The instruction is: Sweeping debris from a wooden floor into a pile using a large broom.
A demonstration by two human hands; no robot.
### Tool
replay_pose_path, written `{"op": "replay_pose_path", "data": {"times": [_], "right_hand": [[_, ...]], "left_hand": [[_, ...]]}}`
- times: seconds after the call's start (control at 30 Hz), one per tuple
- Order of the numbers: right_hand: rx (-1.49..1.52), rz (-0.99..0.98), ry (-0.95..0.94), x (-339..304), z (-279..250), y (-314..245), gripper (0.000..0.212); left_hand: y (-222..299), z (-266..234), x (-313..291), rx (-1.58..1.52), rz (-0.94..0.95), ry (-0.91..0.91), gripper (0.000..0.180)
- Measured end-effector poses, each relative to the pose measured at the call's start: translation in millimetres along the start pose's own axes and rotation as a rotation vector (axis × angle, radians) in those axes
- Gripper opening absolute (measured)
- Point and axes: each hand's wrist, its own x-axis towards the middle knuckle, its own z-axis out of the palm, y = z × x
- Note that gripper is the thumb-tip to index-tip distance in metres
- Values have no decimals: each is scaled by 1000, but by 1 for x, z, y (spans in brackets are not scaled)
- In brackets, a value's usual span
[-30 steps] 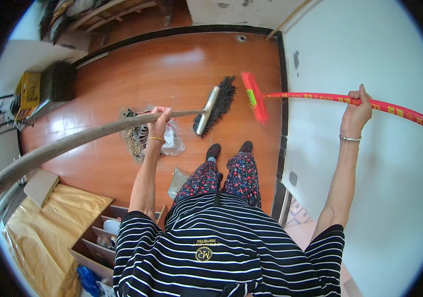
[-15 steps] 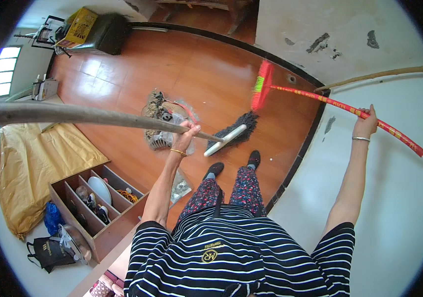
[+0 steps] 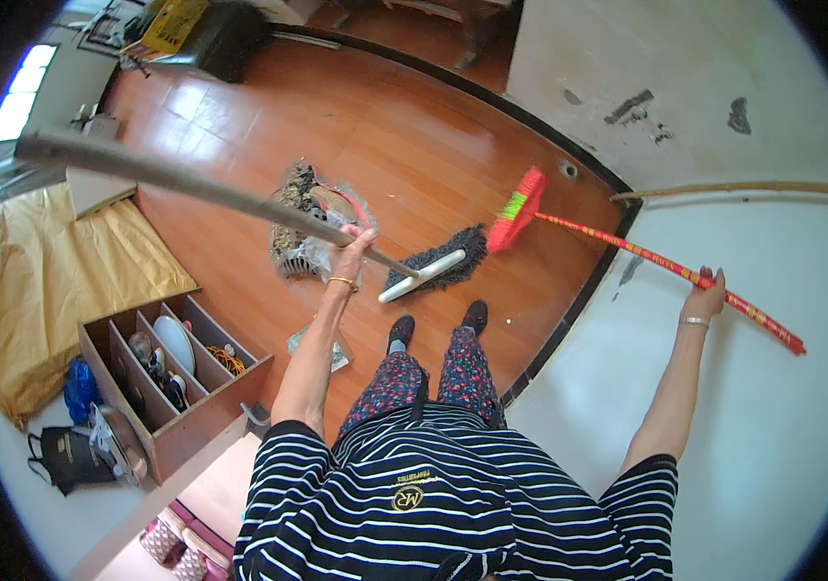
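Note:
My left hand (image 3: 350,254) is closed round the long wooden handle of a dust mop (image 3: 455,259), whose dark grey fringed head and white bar lie on the floor just ahead of my feet. The handle slants up to the left. My right hand (image 3: 706,292) grips the patterned red handle of a broom (image 3: 522,205), held out to the right. Its red bristles with a yellow-green band are at the floor, just beyond the mop head. Left of the mop lies a heap (image 3: 300,208) of shaggy dark-and-tan material, clear plastic and something red-edged, partly behind the mop handle.
A wooden box with compartments (image 3: 167,436) stands at the left, holding shoes, a white oval thing and an orange cord. Beyond it is a tan sheet (image 3: 65,281). A wooden pole (image 3: 753,189) lies along the right wall. A yellow crate (image 3: 172,24) sits far left.
The broom head has moved slightly right and nearer, and my right hand is lower. The mop has shifted a little left and nearer in view. Both hands keep their grip.

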Motion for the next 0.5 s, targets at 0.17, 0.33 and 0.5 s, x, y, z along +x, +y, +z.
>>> {"op": "replay_pose_path", "data": {"times": [0.17,0.33,0.5], "right_hand": [[-194,226,-213,-15,-24,11,43],[-214,458,-545,-127,55,-59,48],[-6,-295,-1180,-229,185,-221,84]], "left_hand": [[13,46,20,187,50,150,29],[131,110,-3,270,555,-156,25],[257,173,-49,587,671,-535,17]]}}
